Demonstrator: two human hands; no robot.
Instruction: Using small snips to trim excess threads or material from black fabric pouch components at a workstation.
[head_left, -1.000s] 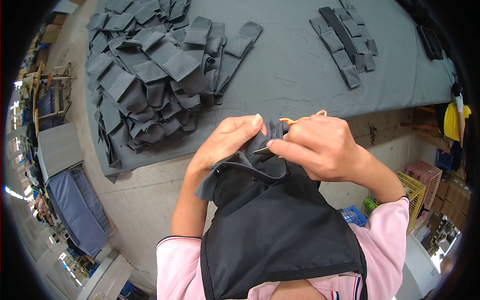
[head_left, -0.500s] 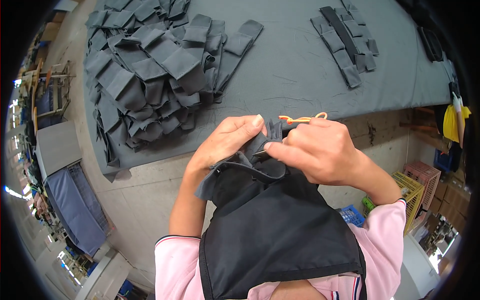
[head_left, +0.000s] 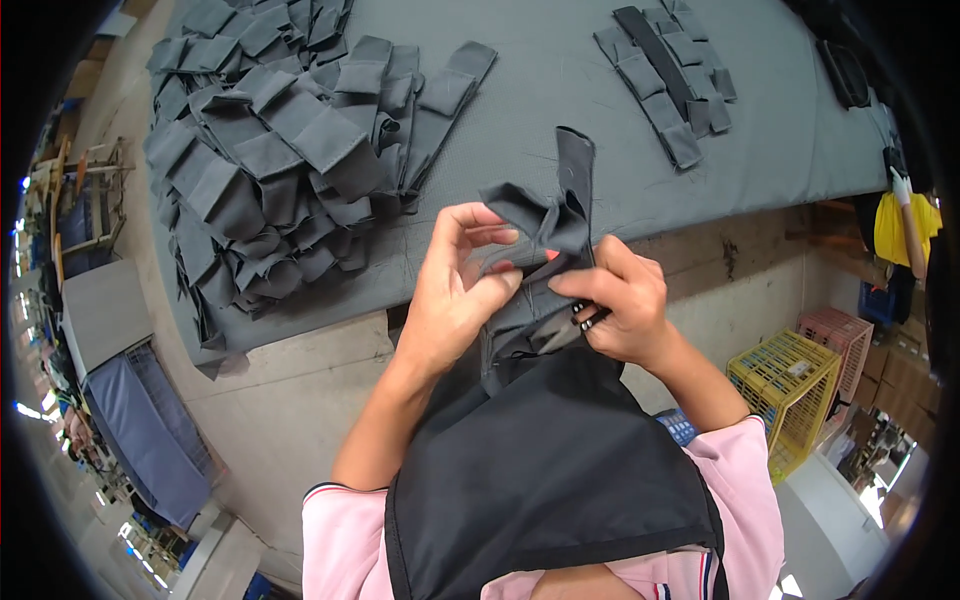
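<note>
Right fingers [head_left: 598,288] pinch strip [head_left: 576,175]; cloth heap [head_left: 245,170] nearby.

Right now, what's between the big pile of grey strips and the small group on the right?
Grey table covering with some loose dark threads on it, as the head view shows.

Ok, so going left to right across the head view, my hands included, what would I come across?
Pile of grey fabric pieces → your left hand → your right hand → yellow crate → yellow fabric.
</note>
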